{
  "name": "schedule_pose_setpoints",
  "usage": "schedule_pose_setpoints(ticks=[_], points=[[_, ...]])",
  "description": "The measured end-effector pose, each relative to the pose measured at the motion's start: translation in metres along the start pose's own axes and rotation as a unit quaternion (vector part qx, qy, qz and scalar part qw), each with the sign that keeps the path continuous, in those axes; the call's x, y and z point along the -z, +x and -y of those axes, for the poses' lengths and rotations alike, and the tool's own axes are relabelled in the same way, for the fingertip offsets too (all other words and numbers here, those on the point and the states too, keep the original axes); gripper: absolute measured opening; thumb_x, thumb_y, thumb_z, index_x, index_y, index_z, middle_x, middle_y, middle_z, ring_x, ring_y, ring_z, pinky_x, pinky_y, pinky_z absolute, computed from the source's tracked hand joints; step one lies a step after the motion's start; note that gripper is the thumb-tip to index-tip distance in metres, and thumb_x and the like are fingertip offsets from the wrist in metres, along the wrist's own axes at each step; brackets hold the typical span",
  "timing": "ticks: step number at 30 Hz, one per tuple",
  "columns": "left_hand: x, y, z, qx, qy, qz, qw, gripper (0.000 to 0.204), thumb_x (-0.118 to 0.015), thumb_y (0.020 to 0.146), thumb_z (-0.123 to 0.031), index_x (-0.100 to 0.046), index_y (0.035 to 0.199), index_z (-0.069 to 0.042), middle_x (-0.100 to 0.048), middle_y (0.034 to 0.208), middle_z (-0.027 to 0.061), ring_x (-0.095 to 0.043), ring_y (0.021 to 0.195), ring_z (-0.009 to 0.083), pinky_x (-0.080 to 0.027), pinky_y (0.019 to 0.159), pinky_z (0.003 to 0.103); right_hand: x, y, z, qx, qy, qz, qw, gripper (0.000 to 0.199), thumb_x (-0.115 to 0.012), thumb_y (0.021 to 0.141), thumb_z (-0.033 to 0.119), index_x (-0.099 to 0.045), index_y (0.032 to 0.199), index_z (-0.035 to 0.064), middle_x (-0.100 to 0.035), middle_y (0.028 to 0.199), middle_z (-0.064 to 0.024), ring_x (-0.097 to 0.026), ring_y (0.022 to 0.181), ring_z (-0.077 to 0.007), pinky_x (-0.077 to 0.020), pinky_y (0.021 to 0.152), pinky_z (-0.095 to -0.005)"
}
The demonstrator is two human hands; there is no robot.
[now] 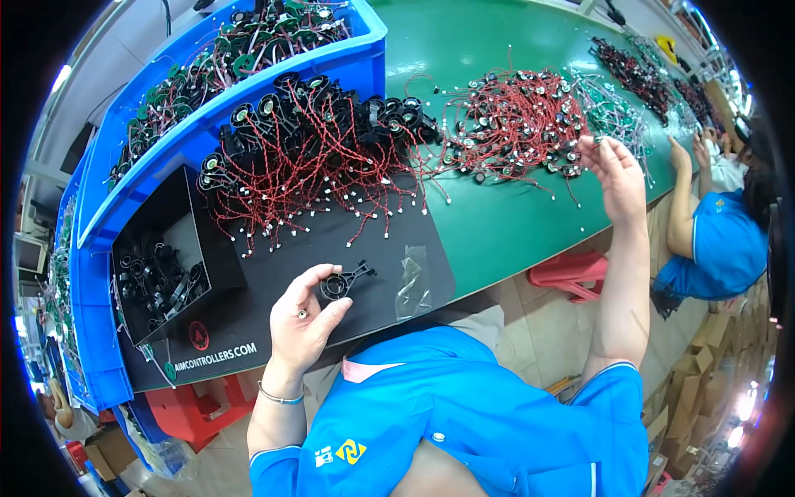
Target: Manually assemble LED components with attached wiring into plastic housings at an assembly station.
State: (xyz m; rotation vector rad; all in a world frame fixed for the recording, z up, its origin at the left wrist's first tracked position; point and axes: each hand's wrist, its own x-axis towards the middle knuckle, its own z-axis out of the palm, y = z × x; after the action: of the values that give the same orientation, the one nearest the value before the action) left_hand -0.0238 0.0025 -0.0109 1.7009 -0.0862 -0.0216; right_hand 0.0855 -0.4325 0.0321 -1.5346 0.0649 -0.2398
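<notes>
My left hand (300,327) is closed on a black plastic bracket (336,287), a round ring with a forked arm, pinched between thumb and fingers above the black mat (356,248). A small round metallic piece (303,314) shows against the same hand's palm. Out to the right, my right hand (617,178) is raised at the edge of a heap of red-and-black twisted wires with small round motors (522,124). Its fingertips are pressed together; whatever they hold is too small to make out.
Assembled black brackets with red wires (306,157) cover the mat's far side. A black box (178,240) of loose brackets stands left, by blue bins (248,79) of parts. A clear plastic bag (413,283) lies on the mat. A co-worker in blue (729,240) sits at right.
</notes>
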Motion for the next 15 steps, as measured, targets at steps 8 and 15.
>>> schedule_pose_setpoints(ticks=[8, 15], points=[[0.002, -0.001, -0.014, 0.051, 0.225, 0.012, 0.973, 0.038, -0.070, 0.072, -0.008, -0.057, 0.107, -0.007, -0.060, 0.088, 0.0041, -0.059, 0.067, 0.0122, -0.047, 0.059, 0.025, 0.006, 0.032, 0.019, 0.076, 0.290, 0.059, 0.952, 0.016, -0.051, 0.091, 0.016, -0.058, 0.091, 0.0016, -0.063, 0.093, -0.0110, -0.059, 0.091, -0.0212, -0.0459, 0.087, -0.0326], [0.011, -0.001, -0.007, -0.036, 0.380, 0.016, 0.924, 0.039, -0.072, 0.067, -0.013, -0.056, 0.102, -0.006, -0.055, 0.103, 0.0110, -0.058, 0.091, 0.0280, -0.048, 0.074, 0.032, 0.001, 0.023, 0.082, 0.024, 0.272, 0.146, 0.951, 0.013, -0.046, 0.093, 0.012, -0.052, 0.097, 0.0012, -0.036, 0.074, -0.0012, -0.032, 0.058, -0.0110, -0.0341, 0.056, -0.0244]])
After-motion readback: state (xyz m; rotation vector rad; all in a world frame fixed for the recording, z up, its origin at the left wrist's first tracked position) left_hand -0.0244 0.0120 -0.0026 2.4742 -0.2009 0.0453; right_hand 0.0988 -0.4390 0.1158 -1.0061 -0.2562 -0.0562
